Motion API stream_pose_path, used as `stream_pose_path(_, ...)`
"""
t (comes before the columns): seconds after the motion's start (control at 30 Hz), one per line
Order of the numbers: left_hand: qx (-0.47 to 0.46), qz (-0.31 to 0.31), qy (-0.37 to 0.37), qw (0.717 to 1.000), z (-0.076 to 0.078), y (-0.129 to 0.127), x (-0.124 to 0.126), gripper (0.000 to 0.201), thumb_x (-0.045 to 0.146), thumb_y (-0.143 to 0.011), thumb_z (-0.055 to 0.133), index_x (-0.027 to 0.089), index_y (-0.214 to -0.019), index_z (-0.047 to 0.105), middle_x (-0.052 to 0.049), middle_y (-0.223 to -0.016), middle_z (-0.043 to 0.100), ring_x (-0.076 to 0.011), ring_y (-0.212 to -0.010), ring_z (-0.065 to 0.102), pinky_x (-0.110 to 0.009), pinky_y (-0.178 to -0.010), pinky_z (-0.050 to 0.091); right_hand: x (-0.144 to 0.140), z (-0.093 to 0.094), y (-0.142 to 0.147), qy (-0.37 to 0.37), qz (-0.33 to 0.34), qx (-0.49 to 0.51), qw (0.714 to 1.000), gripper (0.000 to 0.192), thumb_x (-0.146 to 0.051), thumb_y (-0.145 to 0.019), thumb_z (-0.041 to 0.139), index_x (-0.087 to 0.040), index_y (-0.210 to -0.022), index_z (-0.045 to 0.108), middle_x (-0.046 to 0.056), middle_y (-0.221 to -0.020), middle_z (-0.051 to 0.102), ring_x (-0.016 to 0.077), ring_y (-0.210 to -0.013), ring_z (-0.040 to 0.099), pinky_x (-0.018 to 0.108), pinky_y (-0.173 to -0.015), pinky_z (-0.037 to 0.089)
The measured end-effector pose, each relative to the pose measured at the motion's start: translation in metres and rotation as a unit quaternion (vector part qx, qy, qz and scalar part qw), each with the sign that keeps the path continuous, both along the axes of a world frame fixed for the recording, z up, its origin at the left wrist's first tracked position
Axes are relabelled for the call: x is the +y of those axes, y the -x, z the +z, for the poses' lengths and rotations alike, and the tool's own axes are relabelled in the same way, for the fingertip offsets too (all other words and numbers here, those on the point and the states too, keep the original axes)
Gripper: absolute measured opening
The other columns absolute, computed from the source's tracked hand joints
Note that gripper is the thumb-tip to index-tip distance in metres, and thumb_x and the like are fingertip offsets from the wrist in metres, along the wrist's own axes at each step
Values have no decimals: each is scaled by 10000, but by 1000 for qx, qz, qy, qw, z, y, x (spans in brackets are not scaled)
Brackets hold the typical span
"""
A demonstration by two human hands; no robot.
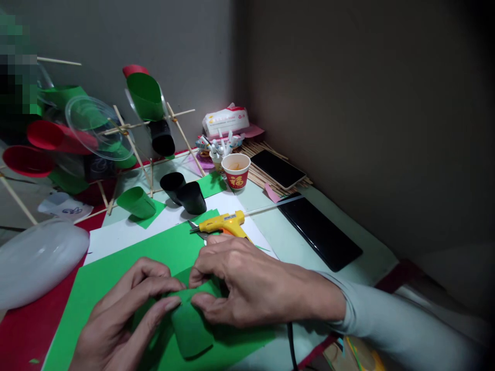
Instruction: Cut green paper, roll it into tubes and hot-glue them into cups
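Note:
A curved piece of green paper (192, 330) is held between my two hands, its lower end hanging over a large green sheet (104, 288). My left hand (129, 309) pinches its left upper edge between thumb and fingers. On the right side of the same edge, my right hand (242, 283) closes its thumb and fingertips. Just beyond the right hand lies a yellow hot glue gun (222, 222) with a clear glue stick (266, 206) out of its back. Scissors (198, 231) are partly hidden under the gun.
Green (137, 203) and black paper tubes (192, 198) stand behind. A stick frame (133, 147) with cups is at the left, near a white balloon-like object (42, 263). A red paper cup (236, 172), sticks (251, 170), a phone (279, 168) and a black tablet-like slab (320, 232) lie right.

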State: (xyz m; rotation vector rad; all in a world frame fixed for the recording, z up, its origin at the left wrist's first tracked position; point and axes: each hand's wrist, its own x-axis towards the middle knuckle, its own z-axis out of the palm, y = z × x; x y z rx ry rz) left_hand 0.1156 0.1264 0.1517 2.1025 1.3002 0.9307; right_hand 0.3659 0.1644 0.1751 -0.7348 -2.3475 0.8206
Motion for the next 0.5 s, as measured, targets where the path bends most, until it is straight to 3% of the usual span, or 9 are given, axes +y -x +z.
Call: stream_pose_path(0.5,0,-6,11,1000,7,-8,6,95,309,-935,691,383,-928,749,40,-867,661,-154,-818,659,-166,-785,481,1,2,1,23,-6,-2,1000,98,-170,-900,759,-119,-981,740,35,-829,705,197,-887,651,287,-885,482)
